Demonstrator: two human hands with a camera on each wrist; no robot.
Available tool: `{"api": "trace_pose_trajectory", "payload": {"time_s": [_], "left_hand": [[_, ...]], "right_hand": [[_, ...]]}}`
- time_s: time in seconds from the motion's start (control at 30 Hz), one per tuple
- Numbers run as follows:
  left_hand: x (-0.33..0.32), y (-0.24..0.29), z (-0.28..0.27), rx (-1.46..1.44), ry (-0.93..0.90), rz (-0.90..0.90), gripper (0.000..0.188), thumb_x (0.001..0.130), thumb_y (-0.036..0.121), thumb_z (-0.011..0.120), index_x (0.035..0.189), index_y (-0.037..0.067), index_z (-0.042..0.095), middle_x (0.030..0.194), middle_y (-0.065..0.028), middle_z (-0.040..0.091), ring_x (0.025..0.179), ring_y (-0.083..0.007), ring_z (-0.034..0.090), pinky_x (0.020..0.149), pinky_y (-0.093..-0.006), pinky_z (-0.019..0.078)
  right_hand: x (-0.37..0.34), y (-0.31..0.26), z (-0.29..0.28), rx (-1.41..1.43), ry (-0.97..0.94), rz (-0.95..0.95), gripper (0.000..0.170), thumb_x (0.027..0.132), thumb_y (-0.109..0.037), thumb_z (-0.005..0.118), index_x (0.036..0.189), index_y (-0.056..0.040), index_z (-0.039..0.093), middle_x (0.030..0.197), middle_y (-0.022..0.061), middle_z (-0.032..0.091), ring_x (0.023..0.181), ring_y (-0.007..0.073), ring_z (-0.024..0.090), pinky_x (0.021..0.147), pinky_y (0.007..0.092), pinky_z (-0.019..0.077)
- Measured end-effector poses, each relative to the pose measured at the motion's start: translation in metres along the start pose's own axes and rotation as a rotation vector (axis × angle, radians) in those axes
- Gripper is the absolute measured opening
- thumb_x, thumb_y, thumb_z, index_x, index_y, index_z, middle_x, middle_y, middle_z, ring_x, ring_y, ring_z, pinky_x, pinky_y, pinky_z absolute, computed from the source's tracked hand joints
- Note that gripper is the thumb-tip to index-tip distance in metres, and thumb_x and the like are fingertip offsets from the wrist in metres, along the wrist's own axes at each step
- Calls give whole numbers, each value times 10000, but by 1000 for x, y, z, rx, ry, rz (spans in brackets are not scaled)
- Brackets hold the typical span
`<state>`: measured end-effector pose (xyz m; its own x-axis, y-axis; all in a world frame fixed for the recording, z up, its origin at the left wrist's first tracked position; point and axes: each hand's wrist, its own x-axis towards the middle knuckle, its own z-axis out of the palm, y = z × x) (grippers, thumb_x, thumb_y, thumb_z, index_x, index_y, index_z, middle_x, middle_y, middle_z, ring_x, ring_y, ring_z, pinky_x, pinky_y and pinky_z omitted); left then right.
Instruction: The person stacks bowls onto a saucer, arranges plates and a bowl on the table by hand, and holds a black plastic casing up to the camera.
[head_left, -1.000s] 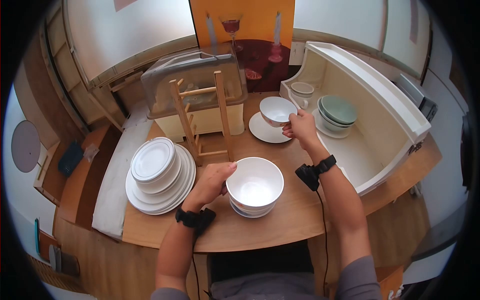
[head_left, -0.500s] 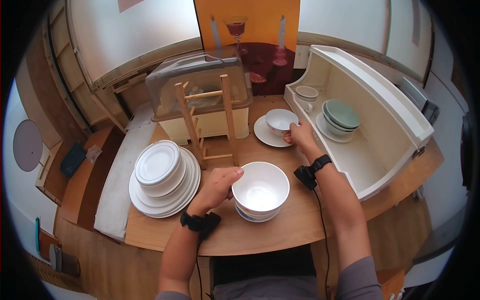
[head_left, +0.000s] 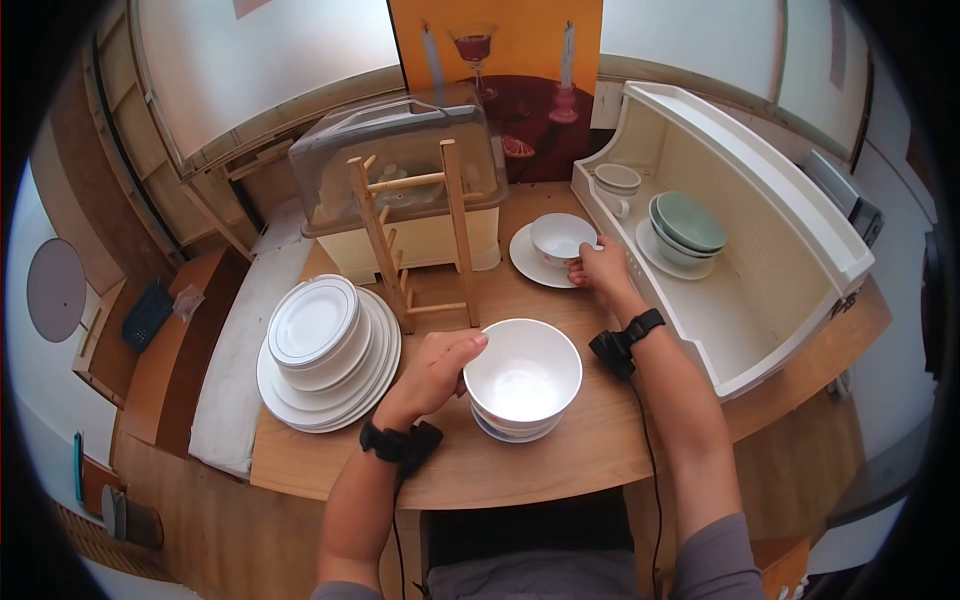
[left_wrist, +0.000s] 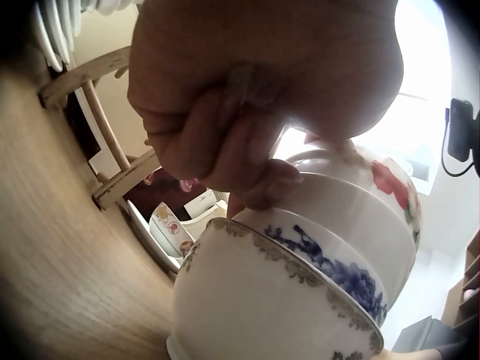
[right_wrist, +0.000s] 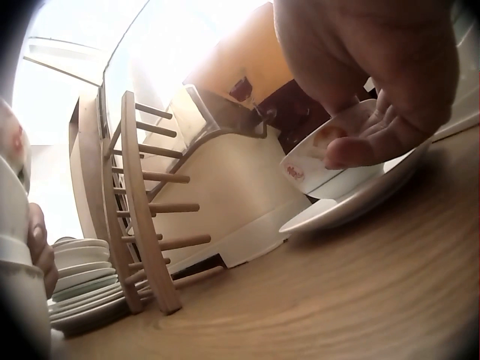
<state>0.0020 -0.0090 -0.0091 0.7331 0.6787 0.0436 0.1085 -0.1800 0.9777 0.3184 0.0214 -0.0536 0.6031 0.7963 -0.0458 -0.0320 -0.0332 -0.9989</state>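
Note:
My right hand (head_left: 605,270) pinches the rim of a small white bowl (head_left: 562,234) with small printed motifs. The bowl sits on a white plate (head_left: 524,262) toward the back of the table. In the right wrist view my thumb and fingers lie along the side of the small bowl (right_wrist: 304,169). Near the front edge, my left hand (head_left: 436,372) grips a stack of nested white bowls (head_left: 523,372), thumb on the top rim and fingers curled at the side. The left wrist view shows a gold-patterned bowl (left_wrist: 262,289), a blue-flowered bowl (left_wrist: 337,274) and a red-flowered bowl (left_wrist: 394,187) in it.
Stacked white plates (head_left: 318,330) stand at the left. Behind my left hand is an upright wooden dish rack (head_left: 455,235), and behind that a lidded box (head_left: 420,240). A cream open cabinet (head_left: 790,260) on the right holds green bowls (head_left: 690,222) and cups (head_left: 616,182).
My right hand has lowered the small bowl from above the plate onto it, mostly in the first half second. My left hand keeps its grip on the bowl stack.

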Motion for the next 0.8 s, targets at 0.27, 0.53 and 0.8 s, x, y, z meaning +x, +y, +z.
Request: {"api": "trace_pose_trajectory", "payload": {"time_s": [0.27,0.53,0.8], "left_hand": [[-1,2,0,-9,0,-10,414,986,345,463,783,12,601,633,-10,537,526,-90,497,479,-242,394],[1,1,1,18,3,0,425,993,351,459,801,3,610,636,-18,546,530,-94,504,478,-246,398],[-1,7,2,51,4,-43,456,995,369,447,841,-17,633,615,-30,547,527,-102,491,479,-252,394]], "right_hand": [[-37,-38,-4,-109,33,8,502,938,-274,580,1249,85,417,671,111,606,502,176,618,411,278,500],[-93,-66,-11,-152,-351,-121,336,940,-327,608,1045,-8,604,587,25,536,436,95,529,363,230,369],[-121,-63,-11,-198,-815,-109,322,944,-287,615,1086,2,621,593,-11,552,454,61,510,397,215,387]]}}
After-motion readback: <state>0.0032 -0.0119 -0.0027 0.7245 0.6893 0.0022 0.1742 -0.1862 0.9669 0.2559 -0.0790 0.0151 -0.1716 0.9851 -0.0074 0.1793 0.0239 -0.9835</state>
